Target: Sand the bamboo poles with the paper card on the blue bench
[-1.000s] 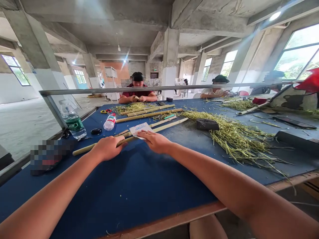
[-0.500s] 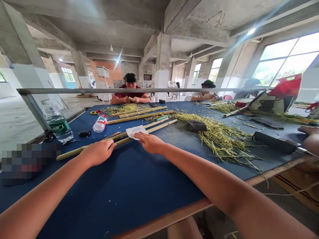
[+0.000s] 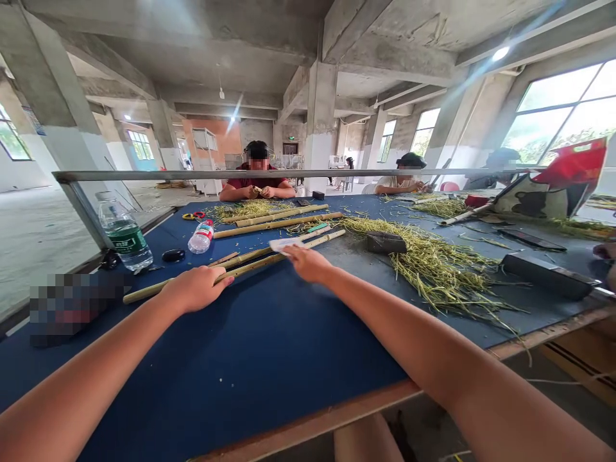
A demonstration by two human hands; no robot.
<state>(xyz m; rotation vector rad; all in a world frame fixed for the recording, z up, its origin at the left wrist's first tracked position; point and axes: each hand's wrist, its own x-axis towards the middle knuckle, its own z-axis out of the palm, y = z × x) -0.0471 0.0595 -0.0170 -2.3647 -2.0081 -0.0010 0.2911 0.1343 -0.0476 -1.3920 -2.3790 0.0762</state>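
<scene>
Two slender bamboo poles lie side by side, slanting across the blue tabletop [image 3: 250,366]. My left hand [image 3: 195,289] is closed around the near bamboo pole [image 3: 255,268], towards its left end, with the thumb along its near side. The far bamboo pole [image 3: 250,255] runs just behind. My right hand [image 3: 308,262] presses a thin white sheet [image 3: 282,244] onto the poles further right. Its fingers bend over the sheet and partly hide it. Whether the sheet touches one pole or both, I cannot tell.
Thicker bamboo poles [image 3: 279,224] lie behind. A large bottle [image 3: 126,237], a small bottle [image 3: 201,237] and scissors [image 3: 194,215] stand or lie left. Right are a dark block [image 3: 385,242], green shavings [image 3: 437,269] and a black box [image 3: 548,276]. A metal rail [image 3: 337,172] crosses ahead; co-workers sit beyond.
My right hand has slid right and away along the poles, taking the white sheet with it. My left hand keeps its hold. The whole view has shifted slightly.
</scene>
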